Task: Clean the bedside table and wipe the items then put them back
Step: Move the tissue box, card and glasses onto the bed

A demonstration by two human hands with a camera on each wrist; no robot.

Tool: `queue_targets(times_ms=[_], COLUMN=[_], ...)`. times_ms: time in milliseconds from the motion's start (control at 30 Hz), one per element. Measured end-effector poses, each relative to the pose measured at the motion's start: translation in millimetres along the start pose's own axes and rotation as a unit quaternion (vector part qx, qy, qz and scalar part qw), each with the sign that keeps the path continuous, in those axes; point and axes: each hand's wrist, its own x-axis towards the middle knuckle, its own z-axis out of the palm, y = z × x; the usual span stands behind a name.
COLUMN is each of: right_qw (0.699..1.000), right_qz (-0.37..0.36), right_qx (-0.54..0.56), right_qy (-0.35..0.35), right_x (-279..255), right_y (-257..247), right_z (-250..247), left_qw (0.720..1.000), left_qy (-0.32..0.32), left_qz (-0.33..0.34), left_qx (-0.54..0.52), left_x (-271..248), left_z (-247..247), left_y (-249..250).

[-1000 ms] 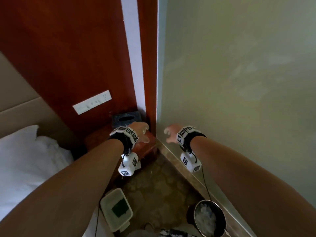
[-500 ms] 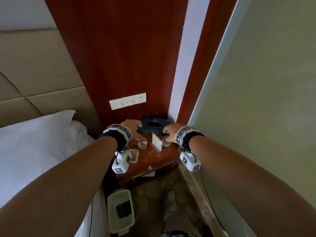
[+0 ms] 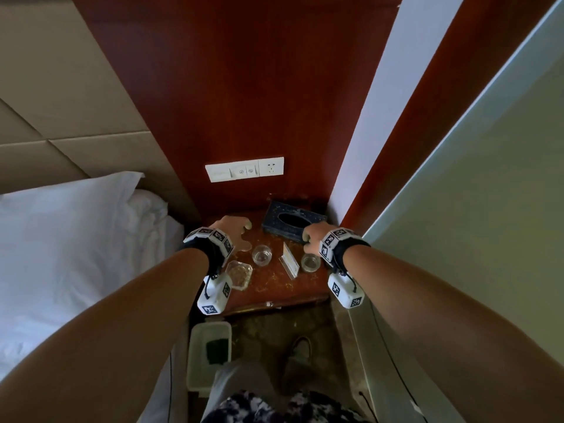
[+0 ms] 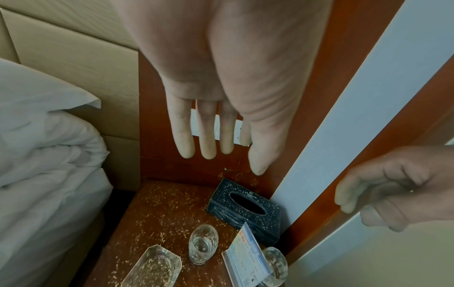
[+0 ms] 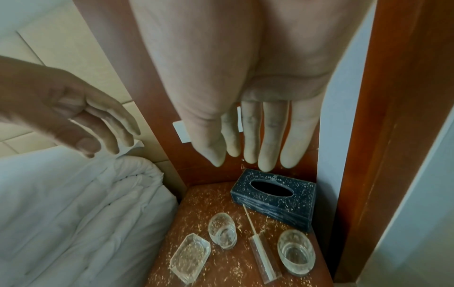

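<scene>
Both bare hands are being held above a dusty wooden bedside table, palms down, neither one holding anything. The left hand is being kept over the table's 10 o'clock area, fingers straight and slightly spread. The right hand is being held at 2 o'clock, over the near end of a dark tissue box, its fingers extended downward.

Compared with half a second ago, the table is being seen from closer and more squarely, and the hands are being kept in much the same places.

On the table, a glass ashtray is sitting at 8 o'clock, one drinking glass near the centre, a second glass at 4 o'clock, and a clear card stand between the glasses. The card's print is too small to be read.
</scene>
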Motion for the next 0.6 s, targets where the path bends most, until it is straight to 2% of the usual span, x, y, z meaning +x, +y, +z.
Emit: queue_targets(times_ms=[333, 600], right_qw=[0.997, 0.992], right_qz=[0.028, 0.062], right_qx=[0.003, 0.015], right_qy=[-0.076, -0.108], right_x=[84, 143], right_y=[12, 17], right_z=[44, 85], left_qw=[0.998, 0.987], left_qy=[-0.061, -0.124], left_qz=[0.022, 0.089], left_qx=[0.022, 0.049], left_x=[91, 170], left_z=[38, 82], left_y=[15, 16])
